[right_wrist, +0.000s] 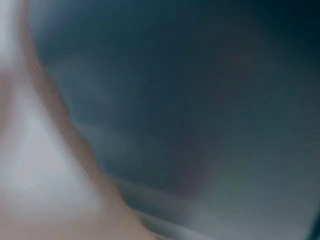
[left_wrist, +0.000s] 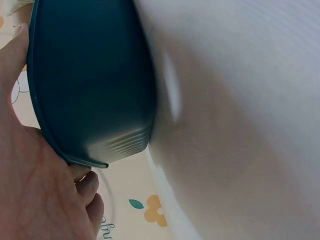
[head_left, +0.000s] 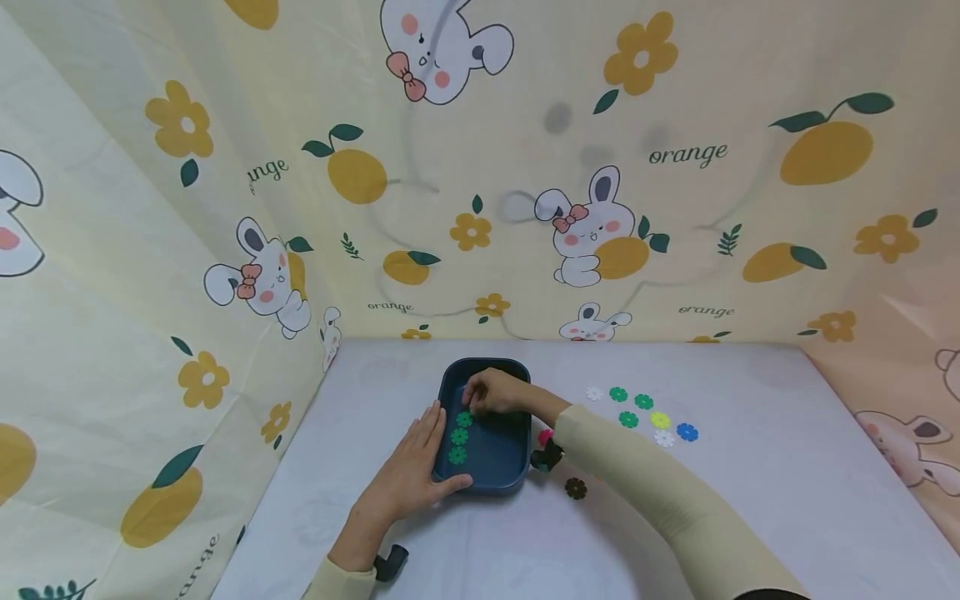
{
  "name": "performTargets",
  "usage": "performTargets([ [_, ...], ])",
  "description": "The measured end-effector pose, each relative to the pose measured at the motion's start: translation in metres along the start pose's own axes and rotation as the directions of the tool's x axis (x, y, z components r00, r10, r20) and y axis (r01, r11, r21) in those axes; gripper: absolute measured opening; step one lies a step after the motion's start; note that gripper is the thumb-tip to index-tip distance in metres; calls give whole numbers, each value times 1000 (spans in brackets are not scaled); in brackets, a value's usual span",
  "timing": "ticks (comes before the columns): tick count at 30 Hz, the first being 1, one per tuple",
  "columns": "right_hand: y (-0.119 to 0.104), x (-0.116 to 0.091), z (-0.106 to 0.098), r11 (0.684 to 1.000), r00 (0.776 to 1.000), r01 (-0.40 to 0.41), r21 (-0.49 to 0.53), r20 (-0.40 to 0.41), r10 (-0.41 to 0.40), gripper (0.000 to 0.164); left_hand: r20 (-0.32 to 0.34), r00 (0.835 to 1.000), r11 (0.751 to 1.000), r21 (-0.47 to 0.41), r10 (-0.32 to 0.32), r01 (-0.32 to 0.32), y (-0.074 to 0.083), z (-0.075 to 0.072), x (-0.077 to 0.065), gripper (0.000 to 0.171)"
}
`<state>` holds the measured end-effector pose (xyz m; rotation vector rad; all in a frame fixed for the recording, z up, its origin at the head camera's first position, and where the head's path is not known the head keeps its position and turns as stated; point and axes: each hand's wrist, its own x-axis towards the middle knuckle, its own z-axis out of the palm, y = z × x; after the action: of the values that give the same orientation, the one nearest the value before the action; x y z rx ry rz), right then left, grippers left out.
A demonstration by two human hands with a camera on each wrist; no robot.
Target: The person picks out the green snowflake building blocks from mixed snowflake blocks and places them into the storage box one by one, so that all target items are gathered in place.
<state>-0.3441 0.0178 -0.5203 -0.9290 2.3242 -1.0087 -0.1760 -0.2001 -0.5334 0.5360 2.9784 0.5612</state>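
A dark blue tray [head_left: 495, 467] stands on the table, and three green flower-shaped pieces [head_left: 459, 436] lie in a column along its left side. My left hand [head_left: 408, 467] rests along the left rim, fingers stretched out and thumb over the near corner. In the left wrist view, that hand lies against the outside of the tray [left_wrist: 95, 75]. My right hand [head_left: 497, 392] reaches over the right rim into the far part of the tray, its bent fingers pointing down just above the farthest green piece. I cannot tell whether a piece is between its fingertips. The right wrist view is blurred.
Right of the tray lie loose flower pieces: several green [head_left: 628, 419], white [head_left: 663, 438], yellow [head_left: 660, 420] and blue [head_left: 687, 432]. A pink piece [head_left: 545, 437] and a dark brown one [head_left: 575, 488] lie near the right sleeve [head_left: 660, 492]. Printed cloth walls [head_left: 480, 275] enclose the table.
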Motion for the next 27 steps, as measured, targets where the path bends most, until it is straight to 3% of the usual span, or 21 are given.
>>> performTargets([
  [7, -3, -22, -20, 999, 997, 49, 13, -60, -49, 15, -3, 1000, 1000, 2, -4, 4, 2, 0, 0, 116],
  [16, 10, -80, -59, 995, 986, 97, 10, -137, -95, 12, 2, 1000, 1000, 14, -14, 14, 2, 0, -1, 118],
  [27, 44, -152, -77, 995, 983, -36, -89, -183, 19, 13, 26, 999, 999, 29, -30, 29, 4, -1, 0, 120],
])
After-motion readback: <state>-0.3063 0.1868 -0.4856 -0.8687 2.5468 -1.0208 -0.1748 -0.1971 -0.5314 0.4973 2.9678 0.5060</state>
